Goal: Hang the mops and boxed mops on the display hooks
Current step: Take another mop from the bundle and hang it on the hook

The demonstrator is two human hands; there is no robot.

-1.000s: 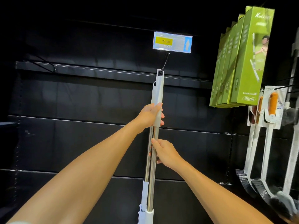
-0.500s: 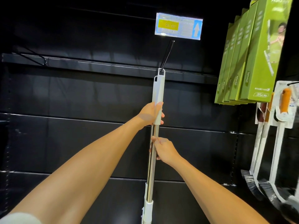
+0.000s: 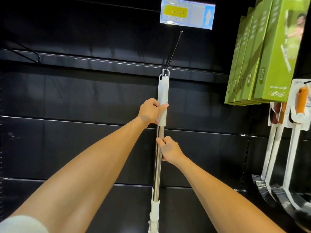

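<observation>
The mop [image 3: 159, 174] stands upright between both hands. The left hand [image 3: 149, 111] grips the lower end of the grey sleeve [image 3: 163, 91], with the thumb across its front. The right hand [image 3: 169, 151], just below it, curls round the steel shaft. Above the left hand, the loop [image 3: 165, 72] at the top of the mop appears to sit on the black hook [image 3: 173, 49], far back near the rail [image 3: 101, 60], so the hanging looks almost done.

To finish well, the person should lower the mop gently until the loop carries the weight. Then the lower hand can loosen first and the upper one last, while the person watches that the shaft does not swing. The hook tip rises toward the price tag [image 3: 187, 13], so the loop is not likely to slide off.

To the right of the hands, green boxes [image 3: 276, 56] and brushes [image 3: 293, 140] hang well apart from the mop. To the left there is wide room for the arms to draw back, and a second hook [image 3: 39, 57] sits far off.
</observation>
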